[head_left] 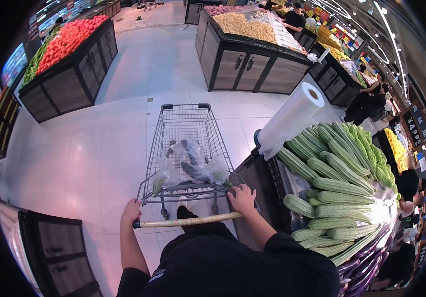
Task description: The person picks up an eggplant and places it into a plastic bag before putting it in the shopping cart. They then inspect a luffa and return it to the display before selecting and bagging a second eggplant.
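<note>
A wire shopping cart [185, 106] stands in front of me, with its pale, worn handle bar [188, 221] close to my body. My left hand [131, 210] is closed around the cart's frame by the left end of the bar. On the other side, my right hand [242, 199] is closed over the frame near the bar's right end. Inside the basket lie a clear plastic bag with dark, long vegetables [191, 169], a bag with something green [159, 182] at the left and another clear bag [218, 170] at the right.
At my right, a stand holds ridged green gourds [344, 198], purple eggplants [364, 270] and a plastic bag roll [292, 116]. Tomatoes [72, 42] fill a left stand; another produce stand [252, 67] is ahead. A low cabinet [59, 247] is at lower left. Several people are farther right.
</note>
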